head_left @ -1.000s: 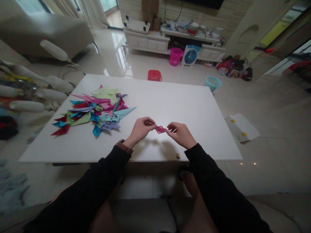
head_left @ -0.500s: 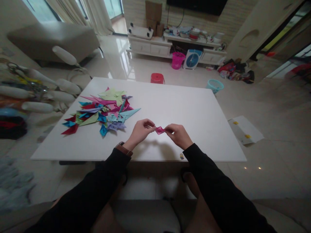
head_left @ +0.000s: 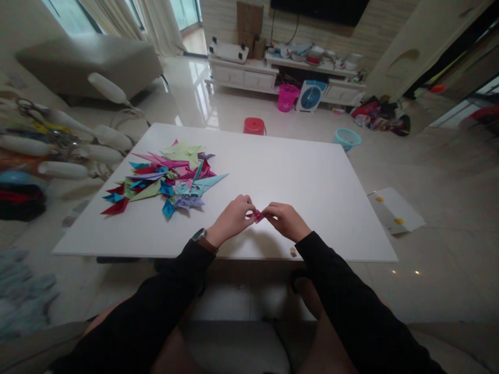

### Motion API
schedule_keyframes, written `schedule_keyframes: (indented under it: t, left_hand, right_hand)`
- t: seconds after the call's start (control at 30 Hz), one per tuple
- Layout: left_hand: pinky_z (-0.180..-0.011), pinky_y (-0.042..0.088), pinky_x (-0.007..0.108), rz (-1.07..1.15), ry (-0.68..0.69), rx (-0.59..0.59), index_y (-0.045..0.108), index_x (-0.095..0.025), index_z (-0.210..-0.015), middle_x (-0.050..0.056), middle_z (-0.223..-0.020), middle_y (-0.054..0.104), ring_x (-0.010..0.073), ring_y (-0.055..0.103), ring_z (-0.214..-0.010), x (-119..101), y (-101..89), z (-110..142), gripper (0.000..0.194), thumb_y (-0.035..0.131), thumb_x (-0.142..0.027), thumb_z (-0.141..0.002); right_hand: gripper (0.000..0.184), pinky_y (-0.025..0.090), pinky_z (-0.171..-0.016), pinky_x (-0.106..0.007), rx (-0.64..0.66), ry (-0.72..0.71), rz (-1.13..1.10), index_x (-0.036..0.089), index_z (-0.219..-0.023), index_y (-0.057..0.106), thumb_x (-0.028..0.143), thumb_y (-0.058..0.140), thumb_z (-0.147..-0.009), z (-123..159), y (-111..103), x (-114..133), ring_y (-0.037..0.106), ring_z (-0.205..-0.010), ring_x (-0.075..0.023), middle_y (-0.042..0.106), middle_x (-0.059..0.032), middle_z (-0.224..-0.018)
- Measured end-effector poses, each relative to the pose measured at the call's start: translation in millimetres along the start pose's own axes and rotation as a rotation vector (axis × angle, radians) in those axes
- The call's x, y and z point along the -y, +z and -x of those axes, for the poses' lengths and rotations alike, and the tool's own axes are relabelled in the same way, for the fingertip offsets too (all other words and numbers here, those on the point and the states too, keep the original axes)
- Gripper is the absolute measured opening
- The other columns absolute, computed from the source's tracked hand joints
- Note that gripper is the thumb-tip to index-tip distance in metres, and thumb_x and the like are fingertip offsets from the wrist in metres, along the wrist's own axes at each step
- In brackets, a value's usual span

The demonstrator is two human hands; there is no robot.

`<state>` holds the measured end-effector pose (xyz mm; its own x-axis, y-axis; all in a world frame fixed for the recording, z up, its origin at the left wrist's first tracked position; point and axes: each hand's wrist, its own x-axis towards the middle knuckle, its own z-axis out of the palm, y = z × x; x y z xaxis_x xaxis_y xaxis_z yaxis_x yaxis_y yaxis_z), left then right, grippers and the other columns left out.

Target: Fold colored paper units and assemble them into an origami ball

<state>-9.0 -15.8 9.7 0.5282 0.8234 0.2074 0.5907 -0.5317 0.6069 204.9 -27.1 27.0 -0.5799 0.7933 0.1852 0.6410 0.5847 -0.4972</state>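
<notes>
A small pink folded paper piece (head_left: 258,216) is held just above the white table (head_left: 296,176), near its front edge. My left hand (head_left: 237,215), with a brown-strapped watch on its wrist, pinches the paper from the left between thumb and fingers. From the right, my right hand (head_left: 286,219) grips the other side with its fingertips. The fingers cover much of the paper, so its exact shape is hard to make out. A pile of folded paper pieces (head_left: 183,176) in pink, blue, green, purple and red lies on the table's left side.
A small cartoon sticker (head_left: 293,252) is at the table's front edge. Beyond the far edge stand a red stool (head_left: 254,126) and a light blue basket (head_left: 346,138). White lamp arms (head_left: 105,137) reach close to the table's left side. A white sheet (head_left: 399,210) lies to the right.
My left hand has turned and closed in toward the right hand, bringing the fingers nearer together around the pink paper. Less of the paper shows now. The view has shifted slightly.
</notes>
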Motion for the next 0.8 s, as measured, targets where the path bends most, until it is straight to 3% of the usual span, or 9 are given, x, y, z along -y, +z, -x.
schedule_keyframes:
  t: [0.17,0.33,0.5,0.67,0.8]
  left_hand:
    - [-0.079,0.044,0.034,0.214,-0.148,-0.072,0.074,-0.018,-0.079,0.006,-0.085,0.068,0.0202,0.058,-0.084,-4.1,-2.6,-6.9,0.008,0.069,-0.02,-0.085]
    - [-0.075,0.042,0.03,0.866,-0.46,-0.13,0.073,-0.017,-0.091,0.006,-0.093,0.073,0.019,0.064,-0.088,-8.4,0.7,-12.6,0.016,0.069,-0.029,-0.081]
    - [-0.073,0.039,0.027,1.169,-0.57,-0.164,0.073,-0.017,-0.093,0.005,-0.093,0.071,0.0157,0.061,-0.086,-14.0,8.9,-16.7,0.024,0.075,-0.031,-0.074]
    - [-0.07,0.037,0.026,1.2,-0.57,-0.191,0.076,-0.018,-0.088,0.004,-0.085,0.069,0.0135,0.056,-0.078,-23.9,7.5,-21.4,0.022,0.079,-0.03,-0.07]
    - [-0.074,0.038,0.027,1.219,-0.574,-0.193,0.079,-0.019,-0.095,0.006,-0.094,0.073,0.0163,0.061,-0.088,-25.0,9.7,-22.8,0.026,0.079,-0.032,-0.073]
  right_hand:
    - [0.011,0.052,-0.073,-0.029,-0.234,0.061,-0.189,0.018,-0.1,0.073,0.016,0.066,-0.091,1.3,-7.8,-0.1,0.067,-0.077,-0.0163,0.073,-0.0055,-0.09]
    - [0.012,0.057,-0.074,-0.033,-0.459,0.323,-0.419,0.018,-0.095,0.074,0.026,0.069,-0.087,2.6,-9.8,6.6,0.07,-0.075,-0.018,0.076,-0.0053,-0.084]
    - [0.025,0.058,-0.077,-0.033,-0.483,0.354,-0.54,0.02,-0.11,0.075,0.03,0.065,-0.09,2.7,-0.9,20.5,0.071,-0.095,-0.0206,0.075,-0.0083,-0.105]
    - [0.031,0.057,-0.075,-0.031,-0.423,0.277,-0.504,0.025,-0.121,0.074,0.028,0.061,-0.092,2.1,2.7,25.9,0.066,-0.102,-0.0204,0.069,-0.008,-0.114]
    - [0.041,0.058,-0.077,-0.033,-0.39,0.252,-0.471,0.028,-0.132,0.069,0.026,0.061,-0.092,3.3,5.0,25.9,0.062,-0.108,-0.0219,0.062,-0.009,-0.12]
